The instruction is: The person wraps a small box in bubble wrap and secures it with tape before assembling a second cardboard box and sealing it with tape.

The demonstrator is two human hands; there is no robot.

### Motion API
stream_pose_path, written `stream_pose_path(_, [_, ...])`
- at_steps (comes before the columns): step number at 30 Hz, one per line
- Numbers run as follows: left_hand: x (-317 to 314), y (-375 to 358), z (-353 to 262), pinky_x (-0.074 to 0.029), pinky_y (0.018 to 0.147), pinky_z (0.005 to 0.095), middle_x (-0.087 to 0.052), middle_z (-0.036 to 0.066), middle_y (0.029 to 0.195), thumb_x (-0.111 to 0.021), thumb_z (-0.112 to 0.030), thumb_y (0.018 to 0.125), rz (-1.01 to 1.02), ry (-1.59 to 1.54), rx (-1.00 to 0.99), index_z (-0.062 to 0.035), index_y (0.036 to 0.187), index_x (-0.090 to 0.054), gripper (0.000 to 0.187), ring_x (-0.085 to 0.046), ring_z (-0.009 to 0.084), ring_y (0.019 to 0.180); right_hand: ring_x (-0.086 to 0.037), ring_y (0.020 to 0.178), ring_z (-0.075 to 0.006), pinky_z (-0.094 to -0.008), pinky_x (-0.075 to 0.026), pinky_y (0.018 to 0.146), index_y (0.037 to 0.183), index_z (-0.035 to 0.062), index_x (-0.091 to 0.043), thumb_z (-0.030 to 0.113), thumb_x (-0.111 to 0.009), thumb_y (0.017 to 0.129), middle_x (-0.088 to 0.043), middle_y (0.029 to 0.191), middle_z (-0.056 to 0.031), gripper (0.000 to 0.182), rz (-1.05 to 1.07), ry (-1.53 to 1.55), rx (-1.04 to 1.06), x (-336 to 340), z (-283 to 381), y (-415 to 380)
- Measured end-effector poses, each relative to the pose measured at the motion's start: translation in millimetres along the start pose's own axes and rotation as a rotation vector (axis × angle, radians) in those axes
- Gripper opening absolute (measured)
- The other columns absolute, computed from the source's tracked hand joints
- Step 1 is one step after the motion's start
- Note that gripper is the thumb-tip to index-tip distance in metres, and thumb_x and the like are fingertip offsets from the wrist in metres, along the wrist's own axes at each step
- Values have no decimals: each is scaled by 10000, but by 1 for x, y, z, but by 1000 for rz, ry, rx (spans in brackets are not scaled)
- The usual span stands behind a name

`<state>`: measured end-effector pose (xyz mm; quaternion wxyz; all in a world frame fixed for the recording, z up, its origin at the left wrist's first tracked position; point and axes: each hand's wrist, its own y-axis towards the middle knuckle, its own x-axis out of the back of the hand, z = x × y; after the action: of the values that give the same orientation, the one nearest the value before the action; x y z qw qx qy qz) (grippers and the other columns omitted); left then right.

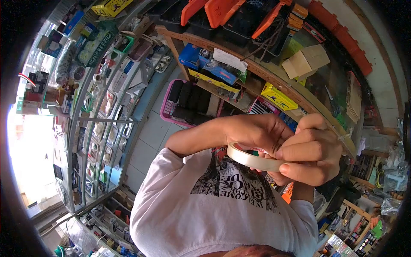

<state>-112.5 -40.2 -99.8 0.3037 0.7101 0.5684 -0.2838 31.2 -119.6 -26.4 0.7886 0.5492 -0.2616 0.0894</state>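
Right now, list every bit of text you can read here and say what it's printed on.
"WELCOME": white T-shirt, seen upside down.
"BACK" or "BLACK": shirt print, second line, blurred.
Roll of tape in the hands: core label too small to read.
Yellow boxes, blue boxes: printing too blurred to read.

— Both hands up close, gripping a roll of tape (252, 157)?
— Yes: right hand (314, 152) wrapped over its outer rim, left hand (261, 130) behind it, fingers curled. Pink basket (168, 105) well beyond the left wrist
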Motion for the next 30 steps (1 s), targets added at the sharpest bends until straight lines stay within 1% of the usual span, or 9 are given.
stream_pose_path(3, [2, 2, 4, -533, 647, 203, -701, 75, 891, -665, 84, 780, -54, 22, 56, 87, 1103, -624, 325, -668, 84, 769, -658, 661, -111, -296, -369, 616, 986, 135, -602, 237, -838, 805, -689, 893, 9, 314, 32, -52, 6, 6, 0, -4])
stream_pose_path(5, [2, 3, 5, -523, 623, 201, -695, 62, 873, -670, 75, 787, -14, -18, -17, 72, 1075, -632, 291, -661, 80, 734, -670, 671, -118, -304, -391, 635, 991, 136, -601, 243, -854, 788, -703, 905, 0, 342, 95, -63, 1, 14, 2, -5])
stream_pose_path(8, [3, 5, 9, -508, 593, 201, -686, 44, 855, -702, 31, 820, 36, -31, -117, 48, 1023, -637, 214, -653, 77, 701, -690, 726, -144, -317, -421, 675, 986, 135, -603, 270, -873, 757, -718, 905, -10, 379, 18, -88, -31, 8, 6, -12])
stream_pose_path(10, [3, 7, 10, -497, 579, 197, -681, 33, 847, -728, -12, 848, 62, -23, -177, 34, 991, -636, 176, -648, 74, 694, -692, 765, -159, -334, -436, 689, 988, 132, -603, 292, -877, 743, -719, 886, -10, 401, 26, -149, -23, 9, 7, -10])
stream_pose_path(12, [3, 7, 11, -485, 571, 190, -675, 24, 837, -752, -58, 872, 83, -15, -235, 23, 963, -634, 170, -643, 67, 696, -692, 798, -169, -350, -443, 701, 987, 134, -606, 306, -883, 724, -720, 875, -5, 419, 10, -185, -33, 7, 10, -10])
stream_pose_path(17, [0, 14, 14, -529, 561, 195, -681, 27, 844, -788, -67, 857, 125, -50, -283, 36, 961, -639, 208, -643, 62, 703, -684, 815, -166, -375, -441, 733, 956, 159, -620, 292, -894, 687, -725, 874, 21, 406, -21, -178, -106, 0, 23, -4])
stream_pose_path(20, [-4, 13, 11, -541, 560, 198, -689, 34, 853, -795, -43, 843, 149, -121, -272, 46, 971, -648, 214, -649, 66, 710, -682, 816, -160, -371, -437, 757, 929, 173, -627, 275, -897, 678, -729, 880, 33, 382, -96, -214, -81, -8, 23, -3])
stream_pose_path(22, [-6, 12, 7, -541, 562, 195, -694, 37, 849, -796, -27, 836, 190, -168, -280, 51, 976, -654, 214, -653, 67, 717, -683, 819, -158, -374, -436, 765, 924, 174, -629, 278, -899, 674, -732, 885, 31, 383, -62, -224, -86, -8, 26, 0])
stream_pose_path(30, [13, 29, 29, -537, 649, 225, -722, 42, 885, -828, -101, 830, 282, -23, -340, 39, 971, -688, 242, -644, 63, 775, -687, 849, -162, -390, -431, 803, 927, 178, -629, 258, -916, 653, -740, 920, 20, 405, 23, -257, -174, -7, 40, 11])
